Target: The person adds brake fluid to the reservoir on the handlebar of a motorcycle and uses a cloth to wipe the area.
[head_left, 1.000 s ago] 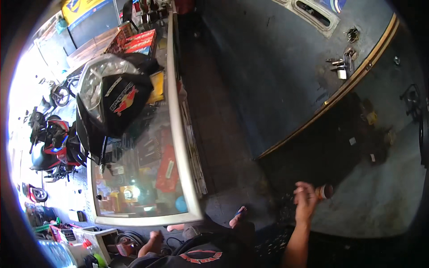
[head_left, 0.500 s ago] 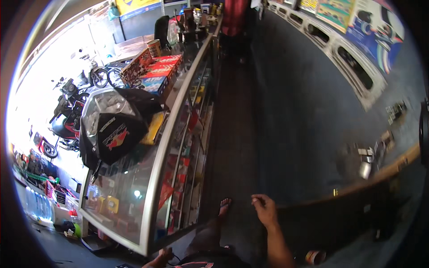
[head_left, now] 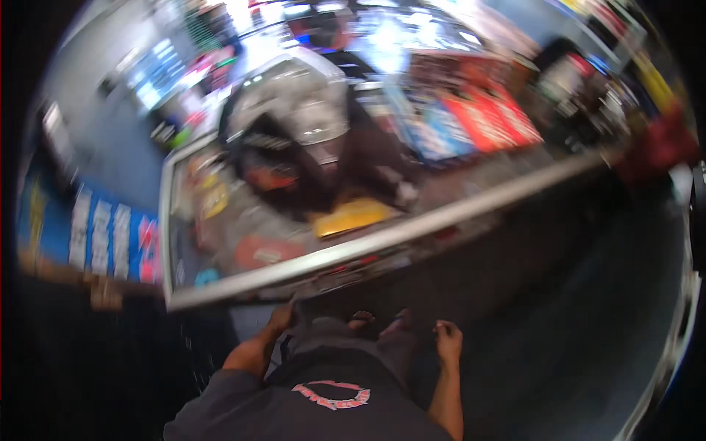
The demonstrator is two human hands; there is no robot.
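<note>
The picture is very blurry, so small things are hard to make out.

A person stands behind a long glass counter (head_left: 382, 239) with a shiny metal edge. Their left hand (head_left: 281, 317) is right up by that edge, near the corner of the counter. It seems to touch the edge, but I cannot tell if the fingers grip it or just rest there. Their right hand (head_left: 448, 339) hangs loose by their side, well apart from the counter. The fingers curl in a little and look empty, though the blur hides whether something tiny is inside.

On top of the glass sits a big dark bag (head_left: 294, 140) with a shiny grey top. Just beside it lies a flat yellow packet (head_left: 353, 214). Red and blue boxes (head_left: 471, 121) lie farther along. The person's feet in sandals (head_left: 379, 321) stand on the dark floor, close to the counter.

What could go wrong? I think the corner of the metal edge could bump the left hand or a hip if the person turns fast. Leaning hard on the glass could crack it. The bag looks heavy, so a knock might slide it into the yellow packet.
</note>
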